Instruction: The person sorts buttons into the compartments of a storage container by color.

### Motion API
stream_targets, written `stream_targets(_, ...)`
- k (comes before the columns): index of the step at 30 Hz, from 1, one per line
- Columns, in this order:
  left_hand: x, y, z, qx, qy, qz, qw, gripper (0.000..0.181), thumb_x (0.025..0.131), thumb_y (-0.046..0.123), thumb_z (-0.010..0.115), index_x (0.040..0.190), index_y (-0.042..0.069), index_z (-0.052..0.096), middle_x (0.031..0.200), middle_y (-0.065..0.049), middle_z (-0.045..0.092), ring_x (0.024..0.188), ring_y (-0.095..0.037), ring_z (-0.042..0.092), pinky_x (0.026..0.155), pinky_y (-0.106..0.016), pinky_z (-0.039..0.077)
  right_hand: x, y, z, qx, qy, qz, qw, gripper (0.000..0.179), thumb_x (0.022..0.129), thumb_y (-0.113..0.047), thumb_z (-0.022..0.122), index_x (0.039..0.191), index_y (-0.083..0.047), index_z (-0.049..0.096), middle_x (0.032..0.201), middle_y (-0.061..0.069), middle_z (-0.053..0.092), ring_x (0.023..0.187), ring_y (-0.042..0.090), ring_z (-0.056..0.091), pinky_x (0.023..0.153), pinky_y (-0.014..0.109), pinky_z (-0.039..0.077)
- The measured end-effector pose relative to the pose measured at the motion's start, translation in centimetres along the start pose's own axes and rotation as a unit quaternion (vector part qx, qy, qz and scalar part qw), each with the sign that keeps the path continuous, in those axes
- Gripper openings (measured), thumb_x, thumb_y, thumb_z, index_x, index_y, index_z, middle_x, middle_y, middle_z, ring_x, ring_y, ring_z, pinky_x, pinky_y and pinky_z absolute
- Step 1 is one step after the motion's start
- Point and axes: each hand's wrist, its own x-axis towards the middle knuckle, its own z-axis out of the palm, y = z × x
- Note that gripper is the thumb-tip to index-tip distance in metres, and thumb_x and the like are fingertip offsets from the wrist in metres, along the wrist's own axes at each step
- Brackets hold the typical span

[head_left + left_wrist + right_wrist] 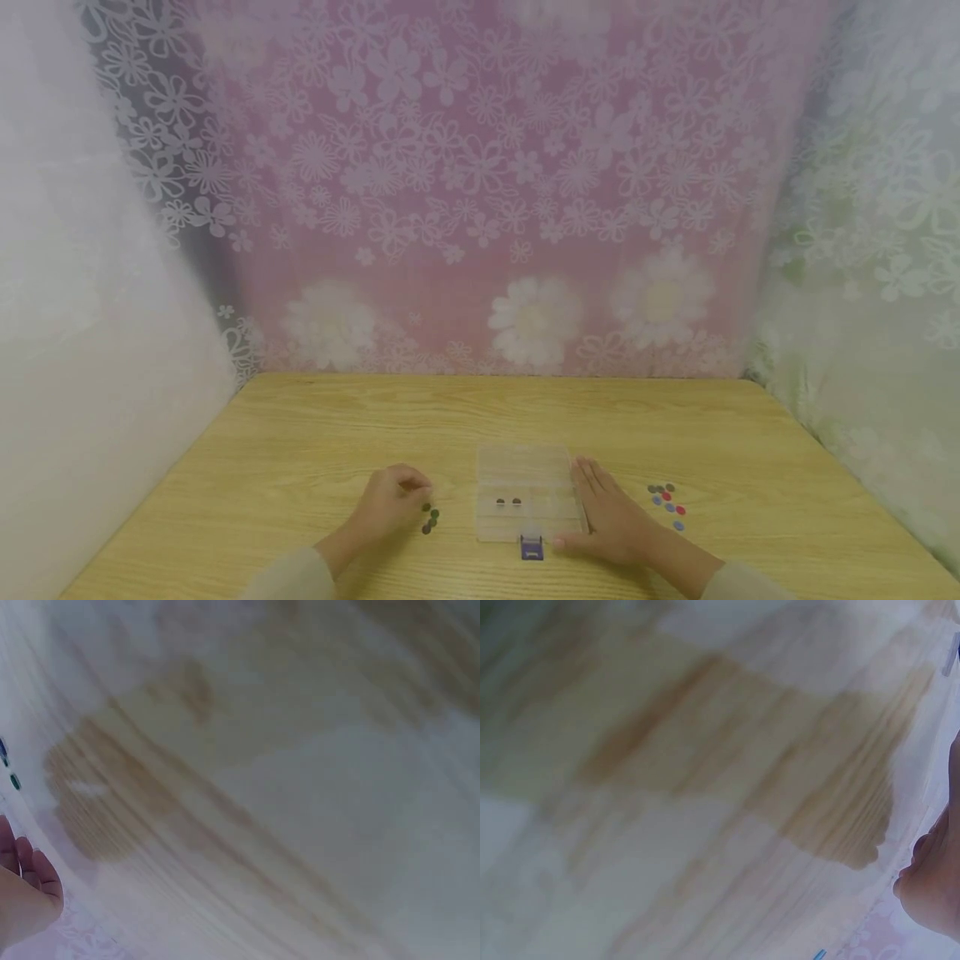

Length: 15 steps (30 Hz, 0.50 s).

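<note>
A clear plastic box [498, 530] sits on the wooden table [480, 412], between the hands. Its purple latch [532, 548] points at the person; I can't tell which way the box is longer. The right hand [618, 521] lies along the box's right side, touching it, fingers straight and thumb out near the latch. The left hand [386, 504] is left of the box, fingers bent and tips close together; I can't tell if it pinches anything. Small, round dark discs [432, 522] lie just by it. Two black discs [516, 502] are in the box. Red, blue and dark discs [670, 507] lie right of it.
</note>
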Motion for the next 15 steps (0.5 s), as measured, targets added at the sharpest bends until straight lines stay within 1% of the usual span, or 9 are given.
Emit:
stream_targets(2, 0.0, -0.4, -0.3, 0.001, 0.006, -0.001, 1.0, 0.01, 0.085, 0.01, 0.064, 0.088, 0.001, 0.067, 0.091, -0.011, 0.068, 0.08, -0.017, 0.062, 0.068, -0.021, 0.053, 0.0, 0.0, 0.0, 0.0, -0.001, -0.001, 1.0, 0.106, 0.08, -0.067, 0.053, 0.141, 0.013, 0.02, 0.148, 0.033, 0.017, 0.138, 0.047, 0.017, 0.111, 0.053, 0.021)
stream_targets(4, 0.0, -0.8, -0.5, 0.01, 0.012, 0.0, 0.9999, 0.01, 0.085, 0.011, 0.064, 0.088, 0.002, 0.067, 0.091, -0.011, 0.069, 0.081, -0.018, 0.062, 0.069, -0.022, 0.053, 0.0, 0.0, 0.0, 0.0, -0.001, -0.001, 1.0, 0.106, 0.08, -0.067, 0.053, 0.141, 0.013, 0.021, 0.148, 0.033, 0.017, 0.138, 0.047, 0.017, 0.111, 0.053, 0.021)
stream_targets(9, -0.2, -1.3, -0.6, 0.031, 0.017, 0.0, 0.9994, 0.009, 0.084, 0.011, 0.065, 0.088, 0.003, 0.068, 0.093, -0.011, 0.069, 0.088, -0.025, 0.064, 0.077, -0.033, 0.055, 0.0, 0.0, 0.0, -0.002, 0.001, 0.001, 1.0, 0.107, 0.079, -0.068, 0.053, 0.141, 0.013, 0.021, 0.148, 0.033, 0.017, 0.138, 0.047, 0.018, 0.111, 0.052, 0.021)
stream_targets(11, -0.4, -1.4, -0.7, 0.034, 0.014, -0.006, 0.9993, 0.009, 0.084, 0.01, 0.066, 0.088, 0.003, 0.068, 0.093, -0.011, 0.069, 0.089, -0.027, 0.064, 0.078, -0.037, 0.054, 0.0, 0.0, 0.0, -0.006, 0.001, 0.001, 1.0, 0.108, 0.079, -0.069, 0.053, 0.141, 0.013, 0.021, 0.148, 0.033, 0.018, 0.138, 0.047, 0.018, 0.111, 0.052, 0.021)
stream_targets(13, -0.6, -1.4, -0.6, 0.034, 0.008, -0.009, 0.9993, 0.008, 0.084, 0.01, 0.065, 0.088, 0.003, 0.068, 0.093, -0.011, 0.069, 0.09, -0.027, 0.063, 0.079, -0.039, 0.054, 0.1, 0.1, 0.0, -0.01, 0.002, 0.0, 0.9999, 0.108, 0.079, -0.069, 0.053, 0.141, 0.013, 0.021, 0.148, 0.033, 0.018, 0.138, 0.046, 0.018, 0.111, 0.052, 0.021)
stream_targets(15, -0.8, -1.5, -0.6, 0.034, 0.001, -0.011, 0.9994, 0.008, 0.084, 0.011, 0.065, 0.087, 0.004, 0.068, 0.092, -0.009, 0.069, 0.09, -0.025, 0.063, 0.079, -0.038, 0.054, 0.1, 0.1, 0.1, -0.011, 0.002, 0.0, 0.9999, 0.108, 0.079, -0.069, 0.053, 0.141, 0.013, 0.021, 0.148, 0.033, 0.018, 0.138, 0.046, 0.018, 0.111, 0.052, 0.021)
